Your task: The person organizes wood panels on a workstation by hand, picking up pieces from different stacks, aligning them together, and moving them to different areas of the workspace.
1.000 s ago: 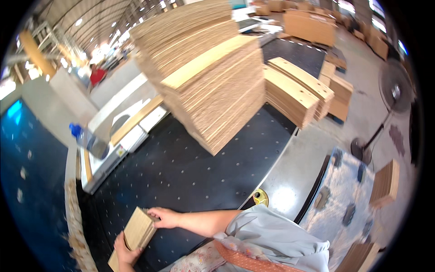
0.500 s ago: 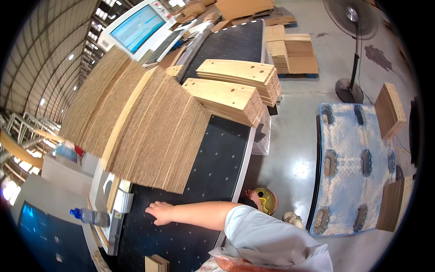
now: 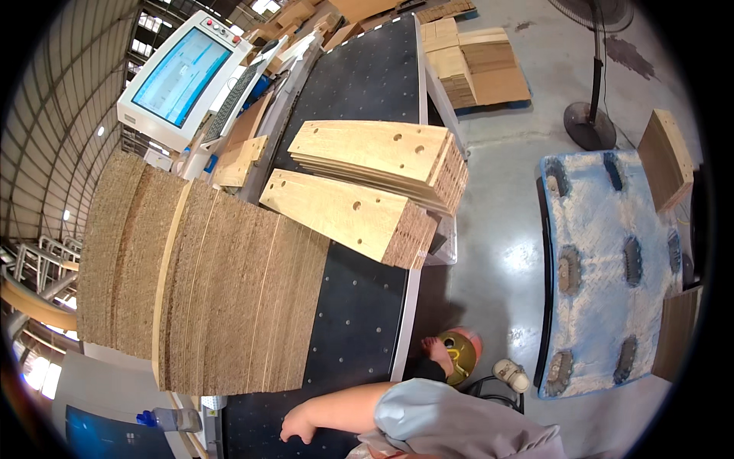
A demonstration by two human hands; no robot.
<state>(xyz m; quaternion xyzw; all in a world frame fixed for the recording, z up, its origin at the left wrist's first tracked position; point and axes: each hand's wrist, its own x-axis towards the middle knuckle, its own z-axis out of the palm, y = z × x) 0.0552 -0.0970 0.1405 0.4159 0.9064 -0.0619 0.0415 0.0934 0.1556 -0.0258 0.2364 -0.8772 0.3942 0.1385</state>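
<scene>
My right hand (image 3: 299, 423) hangs over the black dotted table (image 3: 355, 321), near its front part, with fingers loosely bent and apart and nothing seen in them. Just beyond it to the left stands a big block of brown particleboard panels (image 3: 237, 298), packed face to face with their rough edges showing. One paler strip runs through the block. Farther along the table lie two stacks of light wooden boards with round holes, a nearer stack (image 3: 336, 210) and a farther stack (image 3: 375, 145). My left hand is out of the picture.
A monitor (image 3: 183, 73) and keyboard (image 3: 229, 107) stand at the far left. A water bottle (image 3: 172, 420) lies beside the table's left edge. On the floor to the right are a blue pallet (image 3: 600, 268), a standing fan (image 3: 592, 115), cables and a yellow-green round object (image 3: 461, 358).
The view has shifted, so the table, particleboard block and board stacks sit lower. My right hand also appears lower, its fingers less spread. A small board stack at the lower edge has left view.
</scene>
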